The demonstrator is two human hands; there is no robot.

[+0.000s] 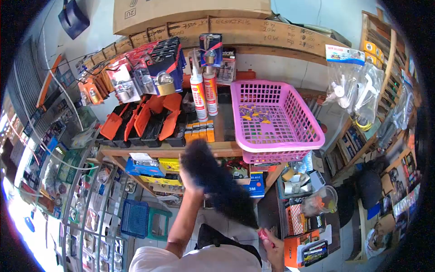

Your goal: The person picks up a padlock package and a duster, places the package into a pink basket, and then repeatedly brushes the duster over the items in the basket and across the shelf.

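A dark, fluffy duster (222,188), blurred by motion, stretches diagonally across the middle in front of the wooden shelf. Its pink handle (263,234) is at the lower right, with my right hand (273,249) closed around it. My left hand (190,179) is beside the upper part of the duster, near the shelf edge; its fingers are mostly hidden behind the dark fluff. Above the duster stands a pink plastic basket (282,146) on the shelf, with small purple and yellow pieces inside.
Black and orange bins (152,122), small orange boxes (199,131) and two sealant tubes (198,95) stand on the shelf. Padlock packs (165,77) hang above. Glass display shelves are at left. A clear tub (320,200) and boxes lie at right. Blue and green stools (134,219) stand below.
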